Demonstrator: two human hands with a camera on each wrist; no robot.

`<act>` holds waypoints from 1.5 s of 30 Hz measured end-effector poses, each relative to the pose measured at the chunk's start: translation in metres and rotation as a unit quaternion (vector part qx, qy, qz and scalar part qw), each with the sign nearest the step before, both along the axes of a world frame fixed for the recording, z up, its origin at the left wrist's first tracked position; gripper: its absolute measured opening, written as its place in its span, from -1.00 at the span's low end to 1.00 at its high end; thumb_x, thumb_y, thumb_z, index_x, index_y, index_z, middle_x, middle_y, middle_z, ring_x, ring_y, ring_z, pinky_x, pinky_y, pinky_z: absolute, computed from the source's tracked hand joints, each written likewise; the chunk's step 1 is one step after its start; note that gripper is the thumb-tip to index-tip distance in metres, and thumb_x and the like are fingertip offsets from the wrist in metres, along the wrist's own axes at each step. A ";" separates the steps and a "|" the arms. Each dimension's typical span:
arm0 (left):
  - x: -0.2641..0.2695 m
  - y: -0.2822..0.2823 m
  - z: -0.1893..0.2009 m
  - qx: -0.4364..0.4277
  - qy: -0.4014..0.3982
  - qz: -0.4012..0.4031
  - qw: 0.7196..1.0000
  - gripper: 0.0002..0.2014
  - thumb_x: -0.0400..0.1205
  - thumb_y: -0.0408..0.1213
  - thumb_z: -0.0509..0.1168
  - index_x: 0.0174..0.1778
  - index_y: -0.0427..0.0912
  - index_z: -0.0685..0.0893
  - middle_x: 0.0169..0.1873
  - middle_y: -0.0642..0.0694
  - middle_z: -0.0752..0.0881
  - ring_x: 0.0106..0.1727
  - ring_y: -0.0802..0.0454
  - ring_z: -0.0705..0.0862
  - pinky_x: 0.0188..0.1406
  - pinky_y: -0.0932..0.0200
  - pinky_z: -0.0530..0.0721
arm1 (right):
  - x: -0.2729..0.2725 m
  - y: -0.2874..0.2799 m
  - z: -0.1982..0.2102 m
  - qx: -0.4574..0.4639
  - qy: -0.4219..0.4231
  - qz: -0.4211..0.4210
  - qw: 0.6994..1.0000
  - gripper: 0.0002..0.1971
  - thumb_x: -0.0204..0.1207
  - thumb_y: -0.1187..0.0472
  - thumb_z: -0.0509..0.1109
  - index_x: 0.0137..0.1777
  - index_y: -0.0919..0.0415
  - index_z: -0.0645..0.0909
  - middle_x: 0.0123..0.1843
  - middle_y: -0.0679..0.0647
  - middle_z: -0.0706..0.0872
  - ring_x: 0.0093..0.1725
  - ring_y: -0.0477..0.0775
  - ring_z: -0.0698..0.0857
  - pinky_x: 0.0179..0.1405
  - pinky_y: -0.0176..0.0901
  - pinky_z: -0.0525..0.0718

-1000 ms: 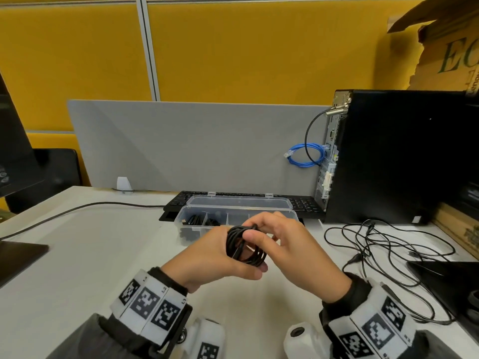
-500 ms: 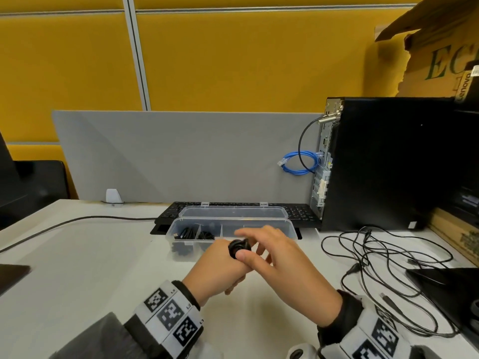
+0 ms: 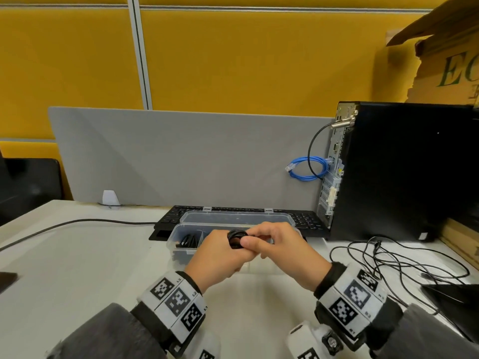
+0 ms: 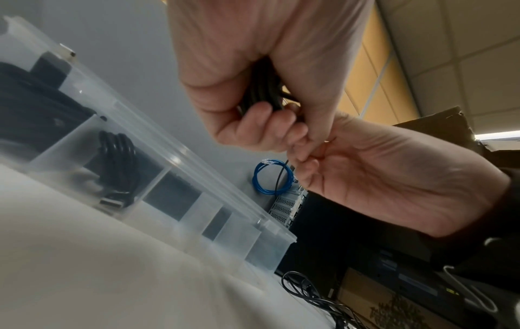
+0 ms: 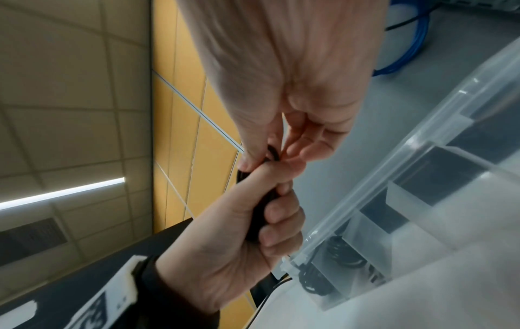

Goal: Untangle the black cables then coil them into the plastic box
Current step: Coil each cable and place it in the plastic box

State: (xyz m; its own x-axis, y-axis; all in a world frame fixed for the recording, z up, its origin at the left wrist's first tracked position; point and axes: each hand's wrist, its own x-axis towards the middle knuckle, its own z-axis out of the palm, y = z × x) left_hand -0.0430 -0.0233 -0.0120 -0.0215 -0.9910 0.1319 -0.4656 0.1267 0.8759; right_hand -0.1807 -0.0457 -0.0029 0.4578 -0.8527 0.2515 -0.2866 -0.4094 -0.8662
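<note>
A coiled black cable is held just above the front of the clear plastic box. My left hand grips the coil in its fist; the left wrist view shows the strands of the coiled cable running through its curled fingers. My right hand pinches the top of the coil between thumb and fingers. Another black coil lies in the box's left compartment. A loose tangle of black cables lies on the desk to the right.
A black keyboard lies behind the box, and a black computer tower with a blue cable loop stands at the right. A grey divider closes the back. A dark flat device lies at the right edge.
Both hands have moved forward with the coil until they are over the box's front. The coil now looks squeezed smaller in the left fist.
</note>
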 end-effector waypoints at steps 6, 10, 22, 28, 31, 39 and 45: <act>0.005 -0.006 -0.004 -0.013 0.046 0.020 0.999 -0.80 0.46 -0.33 0.35 -0.49 -0.07 0.63 -0.66 -0.06 0.58 -0.67 0.07 0.44 -0.66 0.34 0.38 | 0.013 -0.008 -0.014 -0.001 -0.139 -0.084 0.987 -0.83 0.31 0.28 0.59 -0.17 0.11 0.67 -0.26 -0.04 0.73 -0.27 -0.13 0.66 -0.26 -0.33 0.60; 0.007 -0.004 -0.005 -0.022 0.073 -0.025 0.997 -0.87 0.46 -0.40 0.40 -0.31 -0.15 0.58 -0.65 -0.01 0.57 -0.69 0.13 0.45 -0.67 0.32 0.37 | 0.011 -0.008 -0.010 -0.040 -0.110 -0.059 0.991 -0.86 0.36 0.26 0.56 -0.14 0.07 0.68 -0.22 -0.06 0.75 -0.14 -0.15 0.70 -0.15 -0.32 0.65; 0.010 0.007 -0.011 0.007 0.215 -0.097 0.972 -0.48 0.42 -0.06 0.48 0.03 -0.32 0.39 -0.42 -0.04 0.66 -0.47 0.04 0.62 -0.57 0.27 0.41 | 0.003 -0.001 0.004 -0.070 -0.076 0.003 0.995 -0.84 0.42 0.30 0.51 -0.11 0.06 0.63 -0.21 -0.02 0.75 -0.13 -0.03 0.76 -0.04 -0.05 0.74; 0.009 0.008 -0.007 -0.032 0.228 -0.080 0.970 -0.46 0.38 -0.11 0.53 -0.01 -0.45 0.49 -0.39 -0.04 0.71 -0.39 -0.02 0.73 -0.44 0.18 0.64 | 0.004 0.002 0.003 -0.083 -0.077 -0.003 0.993 -0.81 0.44 0.29 0.50 -0.10 -0.01 0.60 -0.22 0.02 0.77 -0.18 0.02 0.78 -0.05 -0.02 0.75; 0.009 0.006 -0.007 -0.043 0.231 -0.070 0.969 -0.43 0.37 0.04 0.52 0.03 -0.40 0.63 -0.32 -0.10 0.73 -0.34 0.06 0.71 -0.24 0.13 0.62 | 0.005 0.005 0.003 -0.119 -0.073 -0.016 0.990 -0.78 0.44 0.29 0.50 -0.13 -0.06 0.58 -0.21 -0.03 0.75 -0.19 -0.04 0.76 -0.10 -0.15 0.73; 0.024 0.011 -0.007 0.008 0.279 -0.126 0.952 -0.53 0.22 -0.50 0.51 0.07 -0.27 0.67 -0.28 0.06 0.77 -0.26 0.16 0.72 -0.25 0.32 0.65 | 0.000 0.012 0.004 -0.191 -0.064 -0.055 0.978 -0.73 0.42 0.28 0.51 -0.14 -0.13 0.55 -0.18 -0.09 0.70 -0.14 -0.11 0.72 -0.10 -0.24 0.71; 0.023 0.018 -0.005 -0.006 0.318 -0.146 0.937 -0.44 0.18 -0.60 0.47 0.14 -0.30 0.63 -0.40 0.03 0.73 -0.38 0.14 0.68 -0.30 0.34 0.63 | -0.005 0.015 0.007 -0.082 -0.142 -0.032 0.986 -0.82 0.43 0.32 0.49 -0.09 0.04 0.61 -0.16 0.02 0.76 -0.14 0.01 0.77 -0.06 -0.15 0.74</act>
